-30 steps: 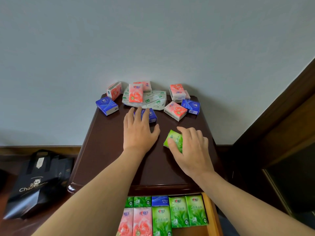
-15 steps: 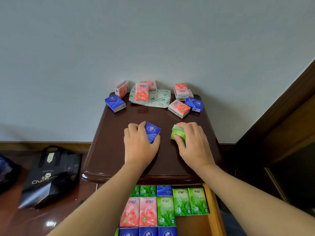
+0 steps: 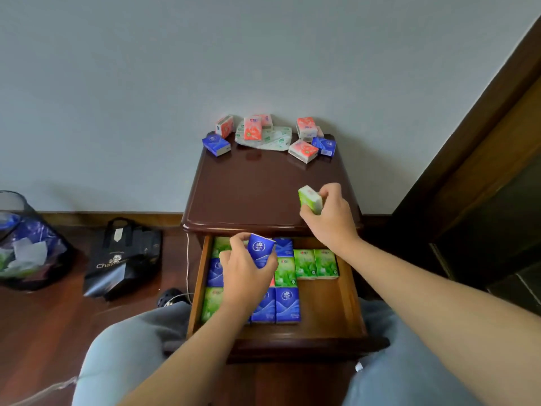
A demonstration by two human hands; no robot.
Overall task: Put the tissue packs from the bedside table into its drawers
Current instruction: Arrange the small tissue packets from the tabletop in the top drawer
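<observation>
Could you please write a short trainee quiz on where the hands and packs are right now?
1. True or false: the left hand holds a blue pack over the open drawer.
2. What colour is the pack in the right hand?
3. The free drawer space is on its: A) left B) right

Key: 1 true; 2 green; 3 B

Left hand [image 3: 244, 271] gripping blue tissue pack [image 3: 260, 249] above open drawer [image 3: 345, 291], right hand [image 3: 329, 215] gripping green tissue pack [image 3: 309, 199] over bedside table [image 3: 263, 189] front edge
</observation>
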